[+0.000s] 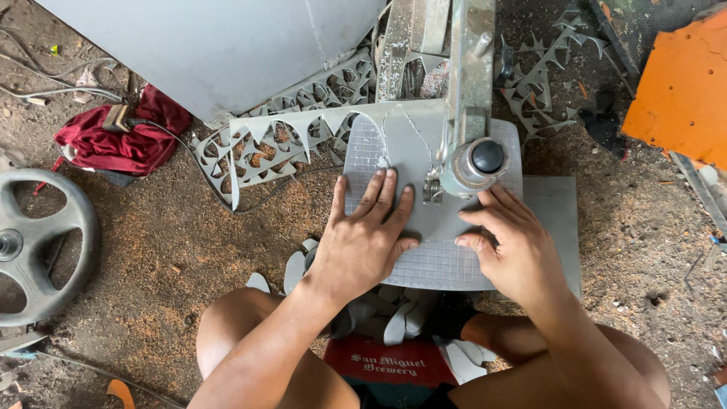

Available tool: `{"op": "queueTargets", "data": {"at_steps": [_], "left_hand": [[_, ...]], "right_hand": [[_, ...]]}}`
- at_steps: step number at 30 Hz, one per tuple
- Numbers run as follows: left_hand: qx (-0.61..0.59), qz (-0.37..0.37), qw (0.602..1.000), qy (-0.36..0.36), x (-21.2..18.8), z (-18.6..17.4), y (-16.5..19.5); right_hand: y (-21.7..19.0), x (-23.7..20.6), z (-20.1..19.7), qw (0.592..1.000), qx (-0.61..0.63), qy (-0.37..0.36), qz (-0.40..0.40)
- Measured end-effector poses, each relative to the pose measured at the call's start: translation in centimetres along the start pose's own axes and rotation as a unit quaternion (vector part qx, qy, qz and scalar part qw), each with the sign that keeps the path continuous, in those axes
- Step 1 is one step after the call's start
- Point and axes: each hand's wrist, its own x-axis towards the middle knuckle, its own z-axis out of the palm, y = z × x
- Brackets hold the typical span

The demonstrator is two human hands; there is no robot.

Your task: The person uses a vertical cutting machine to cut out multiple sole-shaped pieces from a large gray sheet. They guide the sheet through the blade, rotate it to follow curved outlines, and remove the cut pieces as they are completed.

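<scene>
My left hand [365,235] lies flat, fingers apart, on a thin grey sheet [409,144] that rests on the gridded saw table [439,265]. To the right of the blade, my right hand [503,246] presses down on the same sheet with its fingers spread. The sheet bears a drawn curved line and has spiky cut-out shapes along its left part [280,140]. The scroll saw's arm and head [473,163] reach over the sheet between my hands, with a black knob on top.
Cut grey scraps [394,318] lie under the table by my knees. Spiked offcuts [541,83] sit at the back right. A red cloth [121,140], a grey wheel [42,242], an orange board [681,91] and a big grey panel [219,45] surround me on sawdust-strewn ground.
</scene>
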Motion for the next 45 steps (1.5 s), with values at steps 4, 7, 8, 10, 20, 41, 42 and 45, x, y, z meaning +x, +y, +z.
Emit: {"op": "queueTargets", "data": {"at_steps": [4, 7, 8, 10, 20, 41, 42, 45], "left_hand": [[0.005, -0.006, 1.000, 0.003, 0.0, 0.2, 0.1], [0.002, -0.011, 1.000, 0.014, 0.0, 0.5, 0.2], [0.003, -0.011, 1.000, 0.014, 0.0, 0.6, 0.2], [0.005, -0.012, 1.000, 0.016, 0.2, 0.9, 0.3], [-0.019, -0.020, 0.999, 0.015, 0.7, 0.6, -0.1], [0.000, 0.003, 1.000, 0.002, 0.5, 0.7, -2.7], [0.001, 0.001, 1.000, 0.002, 0.6, 0.8, -2.8], [0.001, -0.002, 1.000, -0.003, 0.9, 0.8, -2.9]], "right_hand": [[0.4, 0.5, -0.1, 1.000, 0.001, -0.005, 0.009], [0.6, 1.0, -0.4, 1.000, 0.010, -0.005, 0.005], [0.6, 1.2, -0.5, 1.000, 0.012, -0.004, 0.001], [0.5, 1.6, -0.8, 1.000, 0.026, -0.013, 0.005], [0.2, 3.2, -1.8, 0.998, 0.061, -0.017, 0.018], [2.1, 6.2, -1.7, 0.996, 0.053, 0.001, 0.065], [2.3, 6.3, -1.8, 0.997, 0.050, 0.002, 0.061], [2.6, 6.6, -1.6, 0.997, 0.048, 0.019, 0.054]]}}
